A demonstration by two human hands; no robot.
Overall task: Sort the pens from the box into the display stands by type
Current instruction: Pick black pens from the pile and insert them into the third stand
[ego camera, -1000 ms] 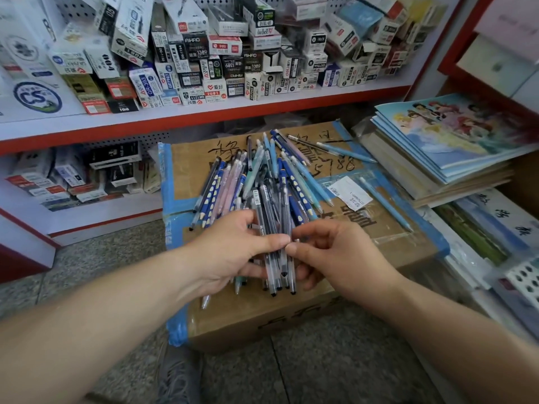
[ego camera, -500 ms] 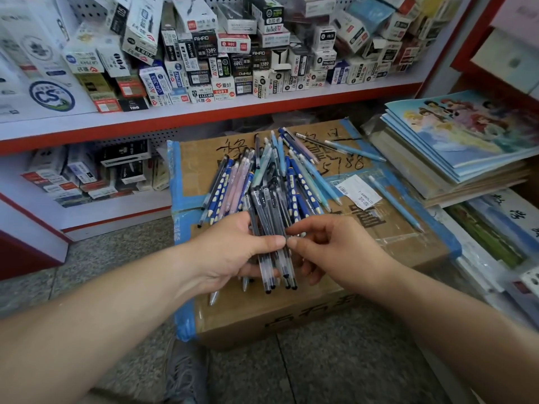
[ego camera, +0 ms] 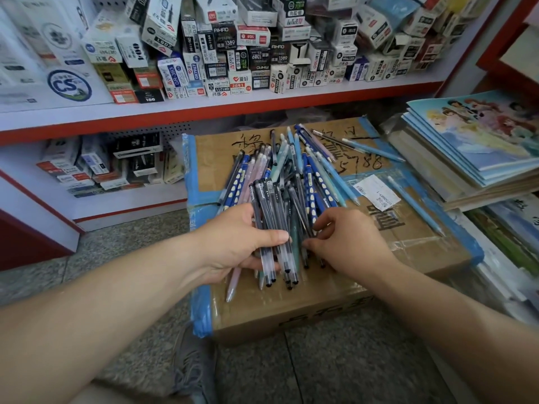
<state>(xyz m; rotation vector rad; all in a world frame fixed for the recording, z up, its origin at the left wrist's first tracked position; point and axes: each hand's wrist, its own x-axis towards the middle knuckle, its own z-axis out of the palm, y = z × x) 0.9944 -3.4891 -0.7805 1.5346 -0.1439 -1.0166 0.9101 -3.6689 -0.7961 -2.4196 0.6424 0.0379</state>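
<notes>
At frame centre, the left hand [ego camera: 233, 243] grips a bundle of pens [ego camera: 274, 205] lying on the taped cardboard box [ego camera: 291, 310]. The right hand [ego camera: 350, 243] pinches the bundle's right edge.

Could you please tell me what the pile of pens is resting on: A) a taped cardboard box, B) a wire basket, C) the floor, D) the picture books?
A: the pens lie spread across the top of the blue-taped cardboard box.
</notes>
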